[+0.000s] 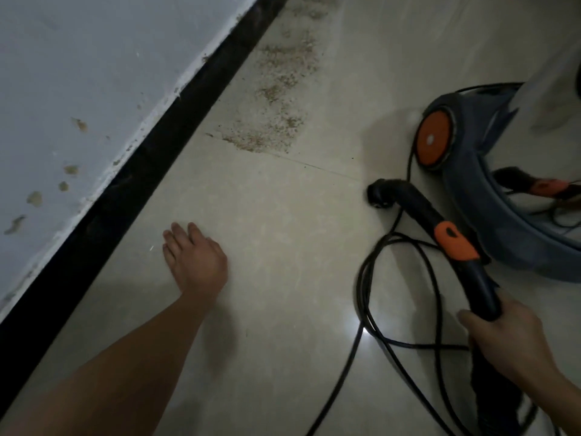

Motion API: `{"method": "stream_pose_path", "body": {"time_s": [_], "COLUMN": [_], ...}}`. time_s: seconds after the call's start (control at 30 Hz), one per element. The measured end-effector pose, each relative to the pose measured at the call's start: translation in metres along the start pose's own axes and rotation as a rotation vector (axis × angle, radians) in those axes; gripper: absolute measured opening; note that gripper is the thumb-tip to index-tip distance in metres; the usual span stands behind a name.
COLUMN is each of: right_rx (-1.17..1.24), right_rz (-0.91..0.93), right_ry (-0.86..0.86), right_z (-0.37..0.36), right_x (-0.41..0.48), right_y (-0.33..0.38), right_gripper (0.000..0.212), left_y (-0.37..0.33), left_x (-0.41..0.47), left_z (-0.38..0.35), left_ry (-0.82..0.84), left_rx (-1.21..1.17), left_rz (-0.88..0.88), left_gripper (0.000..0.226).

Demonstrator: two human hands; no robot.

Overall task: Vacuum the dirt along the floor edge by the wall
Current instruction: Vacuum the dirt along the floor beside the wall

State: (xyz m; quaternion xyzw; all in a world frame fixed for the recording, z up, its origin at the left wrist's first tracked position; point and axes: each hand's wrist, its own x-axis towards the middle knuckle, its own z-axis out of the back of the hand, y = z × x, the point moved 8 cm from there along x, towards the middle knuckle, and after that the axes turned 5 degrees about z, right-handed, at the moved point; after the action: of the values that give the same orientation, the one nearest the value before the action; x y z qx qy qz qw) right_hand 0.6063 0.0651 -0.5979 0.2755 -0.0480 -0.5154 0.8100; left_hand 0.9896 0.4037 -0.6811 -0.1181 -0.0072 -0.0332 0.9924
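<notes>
A band of brown dirt lies on the pale tiled floor, running away from me beside the black skirting of the wall. My right hand grips the black vacuum handle, which has an orange slider; its open nozzle end rests near the floor, well short of the dirt. My left hand hovers over bare tile near the skirting, fingers loosely extended and holding nothing.
The blue canister vacuum with an orange wheel sits at the right. Its black power cord loops on the floor in front of me. The grey wall has chipped patches.
</notes>
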Motion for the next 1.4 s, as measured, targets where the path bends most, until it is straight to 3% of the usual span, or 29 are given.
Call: {"method": "stream_pose_path", "body": {"time_s": [0.13,0.3,0.43,0.6,0.77,0.9,1.07,1.23,1.4], "right_rx": [0.121,0.324,0.255,0.302,0.255,0.284,0.221,0.266,0.191], "right_rz": [0.143,0.032,0.182,0.100,0.183,0.095,0.265,0.178,0.287], "right_ry": [0.148,0.066,0.226,0.122,0.266,0.117,0.331,0.139,0.292], "right_z": [-0.038,-0.050,-0.086,-0.093,-0.109,-0.100,-0.128,-0.121,-0.143], "right_x": [0.016,0.052,0.049,0.061,0.053,0.074,0.058,0.084,0.079], "right_y": [0.051,0.087,0.132,0.151,0.169,0.177,0.203,0.211,0.232], "right_gripper": [0.022,0.019,0.022,0.021,0.020,0.019,0.023,0.023,0.023], "left_y": [-0.007,-0.007,-0.006,-0.006,-0.008,-0.008,-0.006,-0.006,-0.007], "left_x": [0.000,-0.002,-0.002,-0.001,-0.002,0.001,0.002,0.004,0.003], "left_z": [0.000,0.004,0.005,0.006,0.008,0.007,0.004,0.003,0.003], "left_ry": [-0.005,-0.060,-0.086,-0.075,-0.060,-0.040,0.003,0.005,0.015], "left_rx": [0.020,0.005,-0.023,-0.022,-0.012,0.022,0.031,0.025,0.018], "left_rz": [-0.018,-0.051,-0.048,-0.025,-0.029,-0.025,-0.005,-0.002,-0.011], "left_gripper": [0.050,0.051,0.052,0.052,0.050,0.050,0.053,0.053,0.054]}}
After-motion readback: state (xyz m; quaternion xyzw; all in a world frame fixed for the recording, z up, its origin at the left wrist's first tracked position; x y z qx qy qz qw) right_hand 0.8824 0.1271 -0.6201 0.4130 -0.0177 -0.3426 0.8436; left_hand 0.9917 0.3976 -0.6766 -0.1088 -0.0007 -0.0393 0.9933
